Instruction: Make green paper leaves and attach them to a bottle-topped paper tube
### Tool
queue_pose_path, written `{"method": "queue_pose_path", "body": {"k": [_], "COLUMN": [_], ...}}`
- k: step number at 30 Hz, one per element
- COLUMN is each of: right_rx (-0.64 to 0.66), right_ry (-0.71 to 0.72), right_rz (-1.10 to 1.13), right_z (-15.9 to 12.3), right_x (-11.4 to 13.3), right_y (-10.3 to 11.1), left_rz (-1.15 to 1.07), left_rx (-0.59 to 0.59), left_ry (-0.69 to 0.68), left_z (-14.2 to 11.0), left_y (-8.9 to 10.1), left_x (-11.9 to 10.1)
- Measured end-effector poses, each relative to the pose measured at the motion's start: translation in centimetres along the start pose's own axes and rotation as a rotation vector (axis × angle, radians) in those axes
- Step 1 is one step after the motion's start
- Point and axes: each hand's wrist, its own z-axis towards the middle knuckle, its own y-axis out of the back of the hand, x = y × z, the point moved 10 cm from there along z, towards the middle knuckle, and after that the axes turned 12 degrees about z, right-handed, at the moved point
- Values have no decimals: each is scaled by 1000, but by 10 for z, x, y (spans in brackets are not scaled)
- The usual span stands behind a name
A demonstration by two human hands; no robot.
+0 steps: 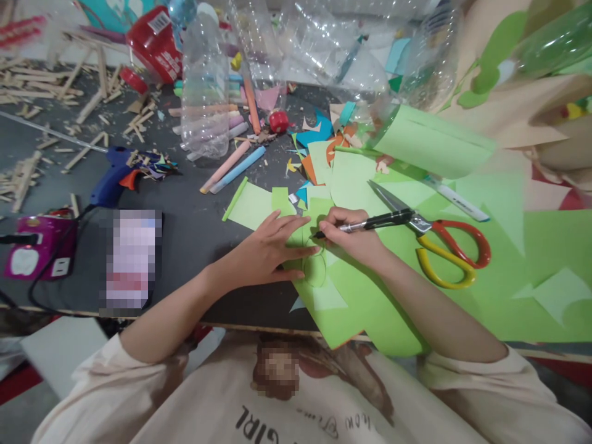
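My right hand [346, 233] grips a black-and-clear pen [377, 221], its tip touching green paper [356, 302] near the table's front edge. A drawn oval outline [315, 270] shows on that paper just below the pen tip. With fingers spread, my left hand [277, 246] lies flat on the paper, to the left of the pen. Scissors [428, 228] with one red and one yellow handle rest on the green sheets, right of my right hand. Above my left hand lies a pale green piece with a rolled edge [252, 206].
A blue glue gun [111, 176], a phone [132, 259] and a purple box [41, 246] are at the left. Wooden sticks [41, 83] litter the back left. Clear plastic bottles [206, 92], paper scraps and a green paper roll [430, 142] fill the back. A white marker [457, 197] lies right.
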Motion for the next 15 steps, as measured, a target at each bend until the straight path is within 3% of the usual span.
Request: {"method": "queue_pose_path", "body": {"k": [15], "right_rx": [16], "right_ry": [-26], "right_rz": [113], "right_z": [1], "right_x": [-2], "right_y": [-2], "left_rz": [-7], "left_rx": [-19], "left_ry": [16], "left_z": [0], "left_y": [-1], "left_x": [3]}}
